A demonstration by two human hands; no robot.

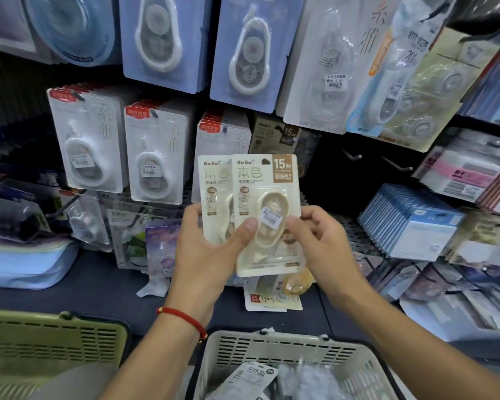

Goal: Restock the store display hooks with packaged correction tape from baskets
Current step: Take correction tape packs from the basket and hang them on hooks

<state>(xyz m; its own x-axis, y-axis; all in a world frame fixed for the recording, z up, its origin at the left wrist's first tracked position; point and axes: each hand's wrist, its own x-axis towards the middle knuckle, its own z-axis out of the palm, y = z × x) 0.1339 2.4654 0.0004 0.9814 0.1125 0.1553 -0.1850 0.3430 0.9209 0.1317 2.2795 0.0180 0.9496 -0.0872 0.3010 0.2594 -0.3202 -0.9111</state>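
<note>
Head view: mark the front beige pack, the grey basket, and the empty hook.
front beige pack point(267, 183): head view, on its printed card above the blister.
grey basket point(274, 346): head view, on its far slotted wall.
empty hook point(351, 155): head view, on the bare prong.

2 overlapping upright beige correction-tape packs point(267, 197)

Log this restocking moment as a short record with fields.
held: two beige packs, fanned, front one overlapping the other
left hand: thumb on the front pack's blister
right hand: fingers pinch the front pack's right edge
matching stock: dark 15M pack hanging behind
bare hooks: right of that pack
grey basket: below, holds another pack
green basket: lower left
</note>
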